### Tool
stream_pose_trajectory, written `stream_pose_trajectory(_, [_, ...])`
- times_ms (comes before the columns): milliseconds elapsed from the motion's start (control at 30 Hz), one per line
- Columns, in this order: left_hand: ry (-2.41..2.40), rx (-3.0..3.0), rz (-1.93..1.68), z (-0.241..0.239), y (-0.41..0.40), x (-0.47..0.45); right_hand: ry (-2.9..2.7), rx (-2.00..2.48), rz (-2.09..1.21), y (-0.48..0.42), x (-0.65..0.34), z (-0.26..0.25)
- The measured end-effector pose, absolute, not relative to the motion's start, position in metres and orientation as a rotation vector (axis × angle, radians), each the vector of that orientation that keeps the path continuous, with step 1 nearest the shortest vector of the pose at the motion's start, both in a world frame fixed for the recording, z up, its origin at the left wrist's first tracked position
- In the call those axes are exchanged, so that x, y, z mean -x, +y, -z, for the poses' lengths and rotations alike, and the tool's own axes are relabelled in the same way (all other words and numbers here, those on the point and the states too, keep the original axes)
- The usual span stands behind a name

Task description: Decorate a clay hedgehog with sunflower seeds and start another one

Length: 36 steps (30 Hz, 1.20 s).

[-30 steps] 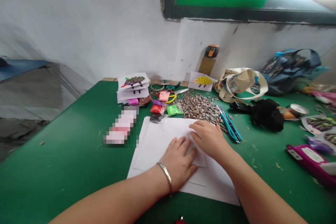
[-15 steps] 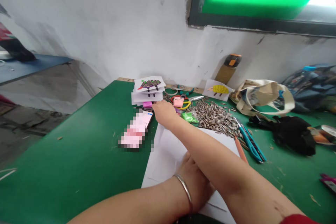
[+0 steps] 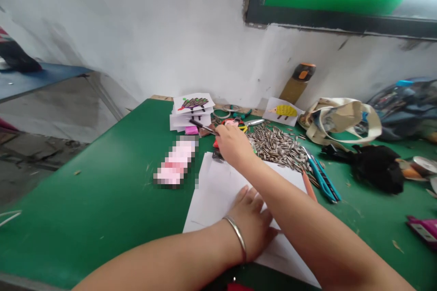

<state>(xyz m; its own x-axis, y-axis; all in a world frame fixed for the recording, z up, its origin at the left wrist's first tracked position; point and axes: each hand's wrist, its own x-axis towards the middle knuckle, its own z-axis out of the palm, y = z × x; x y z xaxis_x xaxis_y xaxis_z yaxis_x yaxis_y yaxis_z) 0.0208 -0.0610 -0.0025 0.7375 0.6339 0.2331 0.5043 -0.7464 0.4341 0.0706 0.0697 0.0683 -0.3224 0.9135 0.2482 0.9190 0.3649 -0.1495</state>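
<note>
My left hand [image 3: 253,223], with a silver bangle [image 3: 237,236] at the wrist, lies with fingers spread on a white sheet of paper [image 3: 218,191]. My right forearm crosses over beyond it. Pinched in my right hand [image 3: 235,144] is a dark pen [image 3: 204,127], its far end pointing left towards a stack of papers [image 3: 193,103] topped by a drawing of a spiny animal. My right hand's fingertips are partly hidden. Just past it are scissors [image 3: 253,122] and a heap of striped sunflower seeds [image 3: 276,145].
A phone-like pixelated item [image 3: 175,163] lies left of the paper. To the right are a teal utility knife [image 3: 322,177], an orange pencil [image 3: 309,186], a black cloth item [image 3: 378,170] and a cream bag [image 3: 341,120]. A hedgehog picture [image 3: 282,111] and a bottle [image 3: 298,82] lean against the wall.
My right hand has moved right and back from the stack, now with the pen in it. The fingers of my left hand show more fully on the paper.
</note>
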Motion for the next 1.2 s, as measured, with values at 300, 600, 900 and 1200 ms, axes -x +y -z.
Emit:
stream_pose_trajectory(300, [0.889,-2.018,-0.81,-0.033,-0.048,-0.006,-1.61,1.557,-0.885,-0.055,-0.179,-0.038])
stream_pose_trajectory(600, [0.955,-0.978,-0.782,-0.04,-0.019,-0.003,-1.684,1.312,-1.004,-0.074,-0.164,-0.042])
stream_pose_trajectory(900, [0.834,-0.776,-0.681,-0.043,-0.02,-0.001,-1.929,0.974,-1.069,-0.076,-0.174,-0.045])
stream_pose_trajectory(1200, [0.793,-0.809,-0.688,-0.042,-0.027,-0.003,-1.902,1.009,-1.116,-0.075,-0.172,-0.047])
